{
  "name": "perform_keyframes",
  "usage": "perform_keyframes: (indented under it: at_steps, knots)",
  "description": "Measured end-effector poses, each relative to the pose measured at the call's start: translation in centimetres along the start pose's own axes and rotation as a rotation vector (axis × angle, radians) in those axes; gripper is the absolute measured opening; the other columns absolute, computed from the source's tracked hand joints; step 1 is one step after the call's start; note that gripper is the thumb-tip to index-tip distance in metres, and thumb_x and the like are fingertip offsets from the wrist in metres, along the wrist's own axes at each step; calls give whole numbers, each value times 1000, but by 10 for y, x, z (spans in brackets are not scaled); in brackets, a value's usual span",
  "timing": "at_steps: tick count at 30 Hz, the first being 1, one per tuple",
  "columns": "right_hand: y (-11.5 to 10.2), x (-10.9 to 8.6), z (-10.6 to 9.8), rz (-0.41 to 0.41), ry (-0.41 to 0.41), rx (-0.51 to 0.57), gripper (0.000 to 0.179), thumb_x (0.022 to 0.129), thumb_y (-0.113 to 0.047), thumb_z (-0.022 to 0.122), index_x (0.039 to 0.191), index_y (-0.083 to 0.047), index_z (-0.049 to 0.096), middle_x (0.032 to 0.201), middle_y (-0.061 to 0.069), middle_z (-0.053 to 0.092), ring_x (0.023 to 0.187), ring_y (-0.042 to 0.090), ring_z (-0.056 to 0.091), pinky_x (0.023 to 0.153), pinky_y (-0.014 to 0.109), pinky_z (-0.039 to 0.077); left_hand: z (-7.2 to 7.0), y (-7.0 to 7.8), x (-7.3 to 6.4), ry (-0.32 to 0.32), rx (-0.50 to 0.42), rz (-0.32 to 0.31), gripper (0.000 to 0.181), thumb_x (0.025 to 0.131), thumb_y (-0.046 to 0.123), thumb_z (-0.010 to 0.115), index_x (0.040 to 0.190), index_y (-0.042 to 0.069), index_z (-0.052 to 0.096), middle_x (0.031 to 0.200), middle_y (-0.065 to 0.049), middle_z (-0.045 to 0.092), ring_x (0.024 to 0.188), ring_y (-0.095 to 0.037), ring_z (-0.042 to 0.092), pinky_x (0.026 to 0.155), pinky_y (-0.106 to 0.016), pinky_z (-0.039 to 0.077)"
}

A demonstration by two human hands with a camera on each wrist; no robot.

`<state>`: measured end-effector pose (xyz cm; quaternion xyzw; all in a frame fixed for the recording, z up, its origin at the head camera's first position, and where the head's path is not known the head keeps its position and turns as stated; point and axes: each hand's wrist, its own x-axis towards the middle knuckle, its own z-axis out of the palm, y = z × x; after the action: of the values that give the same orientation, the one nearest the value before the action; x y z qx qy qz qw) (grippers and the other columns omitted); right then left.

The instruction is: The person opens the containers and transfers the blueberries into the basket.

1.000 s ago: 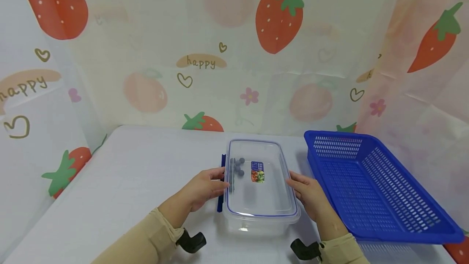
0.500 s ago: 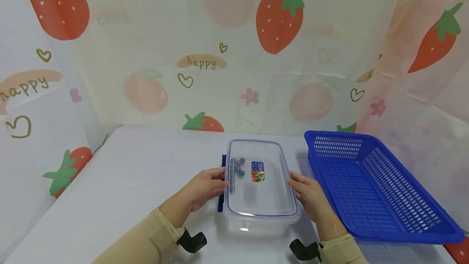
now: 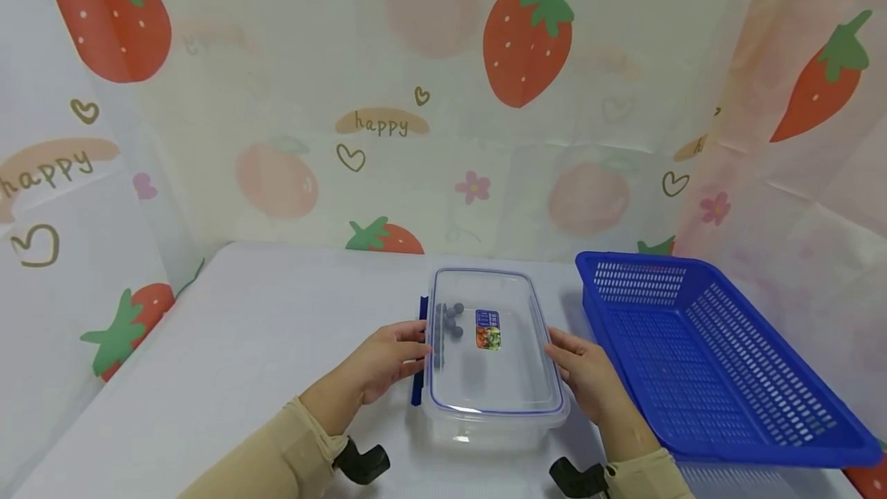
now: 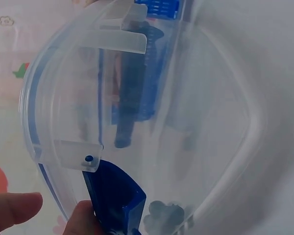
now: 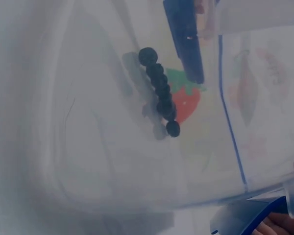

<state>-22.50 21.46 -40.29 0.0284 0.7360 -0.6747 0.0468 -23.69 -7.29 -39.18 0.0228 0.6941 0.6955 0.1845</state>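
Note:
A clear plastic food box [image 3: 485,431] stands on the white table, its transparent lid [image 3: 499,383] with a blue seal lying on top. Several small dark round fruits like blueberries [image 3: 452,322] show inside, also as a dark row of blueberries [image 5: 162,93] in the right wrist view. At the box's left side, my left hand [image 3: 377,360] touches the lid's edge and the blue latch [image 4: 115,191], which sticks outward. My right hand [image 3: 585,372] rests its fingers along the opposite side; in the right wrist view several fingers [image 5: 272,226] show behind a blue latch [image 5: 255,215] that stands outward.
A large blue perforated basket [image 3: 728,376] sits to the right of the box, close by my right hand. A white sheet covers the table [image 3: 291,299]. Strawberry-print curtains [image 3: 277,83] enclose the back and sides. Black camera mounts [image 3: 362,462] jut from both wrists.
Everything in the head view has shifted slightly downward as the head tilts. Both hands stay at the box's sides, and the box keeps its place on the table.

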Motion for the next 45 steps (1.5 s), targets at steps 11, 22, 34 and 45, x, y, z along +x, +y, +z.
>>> perform_keyframes:
  at_steps: [11, 22, 34, 45]
  knots:
    - [-1, -1, 2, -4, -13, -13, 53, 91, -9, 53, 138, 5, 32, 141, 20, 33, 128, 31, 35, 103, 46, 33, 1, 0, 1, -11, 15, -5, 46, 91, 4, 52, 136, 1, 41, 129, -17, 48, 108, -22, 52, 96, -39, 43]
    - [1, 1, 1, -10, 11, -13, 52, 90, -12, 56, 137, 2, 37, 139, 17, 38, 126, 28, 37, 102, 43, 35, 0, 1, -2, -71, 0, 21, 53, 91, 1, 50, 140, 1, 31, 140, -19, 37, 119, -26, 46, 101, -43, 36]
    - [3, 1, -2, -18, 7, -2, 58, 90, -13, 57, 140, 1, 32, 143, 17, 31, 131, 30, 31, 105, 46, 28, 3, 3, 0, -38, 15, 28, 53, 89, -1, 51, 139, 2, 35, 128, -16, 47, 108, -21, 51, 98, -40, 40]
    - [1, 0, -1, -48, 6, 1, 55, 90, -8, 55, 138, 4, 33, 142, 20, 32, 132, 30, 27, 108, 49, 22, 3, 6, 0, 0, 142, 35, 48, 90, 9, 54, 136, 1, 41, 129, -16, 49, 111, -23, 53, 92, -39, 46]
